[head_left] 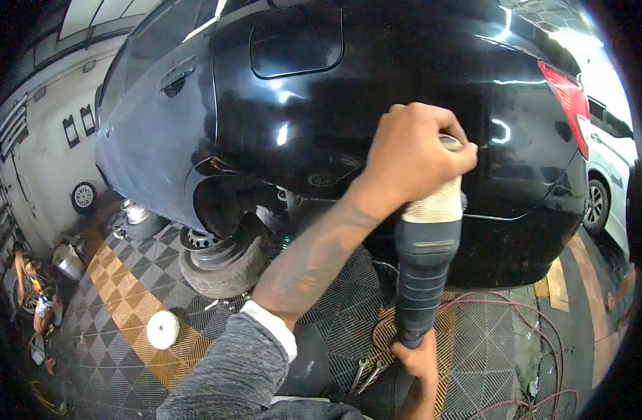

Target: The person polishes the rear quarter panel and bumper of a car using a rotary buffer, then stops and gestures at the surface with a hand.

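Note:
A long power tool that looks like a car polisher (426, 269), with a black body and a cream-coloured wrapped front section, is held up against or just before the black rear side panel (433, 77) of a car. My left hand (422, 150) is closed over the tool's front end, its fingers curled down at the far side. Lower down, my right hand (419, 353) grips the rear end of the black body. The tool's working face is hidden behind my left hand and the housing, so whether it touches the paint I cannot tell.
Below the wheel arch lies a tyre (226, 269) on the tiled floor. A round white pad (162, 330) lies left. Wrenches (370, 376) sit near my legs, and a reddish hose (545, 329) curls at right. A white car (606, 168) stands behind; another person (40, 287) is far left.

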`<state>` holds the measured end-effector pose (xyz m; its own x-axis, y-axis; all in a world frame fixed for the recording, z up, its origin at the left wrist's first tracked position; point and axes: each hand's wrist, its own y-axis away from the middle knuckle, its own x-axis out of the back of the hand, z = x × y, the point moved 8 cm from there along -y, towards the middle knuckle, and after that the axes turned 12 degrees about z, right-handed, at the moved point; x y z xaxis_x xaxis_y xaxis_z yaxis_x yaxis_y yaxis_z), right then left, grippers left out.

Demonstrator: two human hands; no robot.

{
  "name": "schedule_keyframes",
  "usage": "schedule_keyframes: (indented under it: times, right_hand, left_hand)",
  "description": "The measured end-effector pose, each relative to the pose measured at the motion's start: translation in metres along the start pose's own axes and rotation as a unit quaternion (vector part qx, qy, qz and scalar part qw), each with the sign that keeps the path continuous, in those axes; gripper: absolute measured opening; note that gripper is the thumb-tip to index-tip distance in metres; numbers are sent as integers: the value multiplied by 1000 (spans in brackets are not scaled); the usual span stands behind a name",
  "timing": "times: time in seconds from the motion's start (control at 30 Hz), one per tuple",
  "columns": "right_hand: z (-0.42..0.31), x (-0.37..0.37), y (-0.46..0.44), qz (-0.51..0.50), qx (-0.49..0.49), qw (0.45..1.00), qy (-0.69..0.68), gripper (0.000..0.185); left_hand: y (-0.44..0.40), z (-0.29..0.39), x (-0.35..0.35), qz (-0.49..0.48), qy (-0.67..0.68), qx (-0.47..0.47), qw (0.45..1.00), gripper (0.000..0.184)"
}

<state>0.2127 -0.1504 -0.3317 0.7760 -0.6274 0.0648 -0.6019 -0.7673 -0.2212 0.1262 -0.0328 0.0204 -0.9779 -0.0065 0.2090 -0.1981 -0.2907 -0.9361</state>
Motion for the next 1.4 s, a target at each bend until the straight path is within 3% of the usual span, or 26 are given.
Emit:
schedule_keyframes:
  times: [0.17, 0.23, 0.3, 0.37, 0.43, 0.57, 0.73, 0.8, 0.93, 1.17, 1.3, 1.37, 1.4]
  right_hand:
    - [-18, 1, -5, -10, 12, 999, -40, 24]
    - [-15, -9, -7, -24, 22, 999, 39, 24]
    - [-7, -28, -8, -54, 14, 998, 27, 37]
    - [-22, -51, -11, -93, 42, 992, 77, 47]
    - [-35, -71, -15, -99, 105, 989, 42, 50]
    - [-66, -105, -16, -179, 110, 977, 45, 67]
    - [-67, -116, -3, -126, 174, 977, -9, 91]
    - [-64, -113, 1, -109, 177, 978, 5, 102]
    - [-66, -99, 8, -86, 212, 973, 35, 105]
    - [-43, -37, 11, -53, 118, 988, 78, 112]
    - [-27, -1, 14, 0, 104, 993, 59, 104]
    - [-18, 18, 15, 38, 76, 994, 75, 87]
    - [-13, 23, 15, 31, 81, 993, 77, 87]
  left_hand:
    - [-5, 0, -1, 10, 10, 1, 1000, 29]
    - [-5, -6, 12, 5, -8, -14, 1000, 28]
    - [-4, -15, 30, -3, -51, -11, 999, 25]
    - [-4, -30, 50, -14, -52, 9, 999, 22]
    - [-5, -43, 79, -10, -67, 30, 997, 22]
    - [-11, -83, 135, 22, -63, 62, 996, 24]
    - [-9, -114, 175, 88, -3, 124, 988, 21]
    - [-6, -111, 167, 84, 12, 129, 988, 19]
    - [-5, -91, 133, 36, 3, 121, 992, 20]
    - [-4, -34, 55, -17, -42, 44, 998, 24]
    - [-7, -6, 12, -9, -41, 11, 999, 30]
    - [-9, 3, -11, 8, -2, -2, 1000, 30]
    - [-9, 9, -19, 19, -1, -6, 1000, 30]
